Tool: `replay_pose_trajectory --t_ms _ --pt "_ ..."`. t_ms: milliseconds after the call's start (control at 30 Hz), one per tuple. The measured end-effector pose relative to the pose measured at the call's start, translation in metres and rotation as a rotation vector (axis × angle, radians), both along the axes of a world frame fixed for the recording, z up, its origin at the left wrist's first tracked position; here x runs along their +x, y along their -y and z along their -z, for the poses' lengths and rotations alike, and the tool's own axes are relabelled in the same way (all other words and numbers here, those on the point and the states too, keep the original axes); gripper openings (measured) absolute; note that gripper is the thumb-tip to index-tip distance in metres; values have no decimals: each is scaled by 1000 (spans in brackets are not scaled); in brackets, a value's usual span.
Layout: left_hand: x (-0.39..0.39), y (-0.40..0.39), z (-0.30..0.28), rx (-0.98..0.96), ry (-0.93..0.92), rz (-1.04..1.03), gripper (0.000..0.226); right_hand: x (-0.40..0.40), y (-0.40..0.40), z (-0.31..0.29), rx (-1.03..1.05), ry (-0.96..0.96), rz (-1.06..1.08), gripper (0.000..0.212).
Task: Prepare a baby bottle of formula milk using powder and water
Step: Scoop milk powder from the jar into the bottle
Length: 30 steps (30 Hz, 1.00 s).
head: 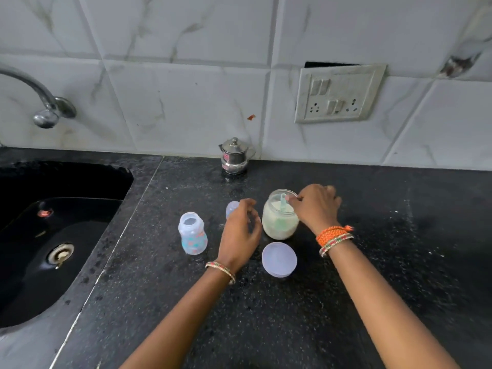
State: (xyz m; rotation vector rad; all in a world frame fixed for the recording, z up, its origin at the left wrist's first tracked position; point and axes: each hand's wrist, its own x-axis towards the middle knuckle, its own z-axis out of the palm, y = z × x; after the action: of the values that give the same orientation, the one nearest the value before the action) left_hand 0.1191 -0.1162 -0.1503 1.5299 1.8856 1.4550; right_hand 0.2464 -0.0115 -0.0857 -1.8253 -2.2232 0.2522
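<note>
An open glass jar (279, 222) of white powder stands on the black counter (266, 315). A pale green scoop (282, 202) sticks out of the powder, and my right hand (315, 207) pinches its handle at the jar's mouth. My left hand (239, 233) hovers just left of the jar with fingers loosely curled, holding nothing. The open baby bottle (192, 233), clear with coloured prints, stands upright further left. Its teat cap (232, 209) shows partly behind my left hand. The jar's round lid (279, 259) lies flat in front of the jar.
A black sink (53, 235) with a drain fills the left side, under a metal tap (45, 107). A small steel lidded pot (235, 155) stands at the tiled wall. A switch and socket plate (338, 94) is on the wall at right.
</note>
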Motion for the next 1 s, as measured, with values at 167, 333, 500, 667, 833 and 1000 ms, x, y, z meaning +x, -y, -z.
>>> replay_pose_trajectory --t_ms 167,333,500,667,833,1000 --pt "-13 -39 3 -172 -121 115 41 -26 -11 11 -120 49 -35 52" --pt "-20 -48 4 -218 -135 172 46 -25 -13 14 -37 -70 -26 25" --pt "-16 -48 4 -197 -109 256 62 -3 -11 4 -23 -116 -47 20" --pt "-13 -54 11 -244 -135 271 88 7 -12 6 49 -229 -26 18" --pt "-11 -52 14 -207 -96 267 72 1 -10 12 197 -320 7 17" --pt "-15 -56 12 -233 -136 246 70 -10 -8 27 231 -328 23 16"
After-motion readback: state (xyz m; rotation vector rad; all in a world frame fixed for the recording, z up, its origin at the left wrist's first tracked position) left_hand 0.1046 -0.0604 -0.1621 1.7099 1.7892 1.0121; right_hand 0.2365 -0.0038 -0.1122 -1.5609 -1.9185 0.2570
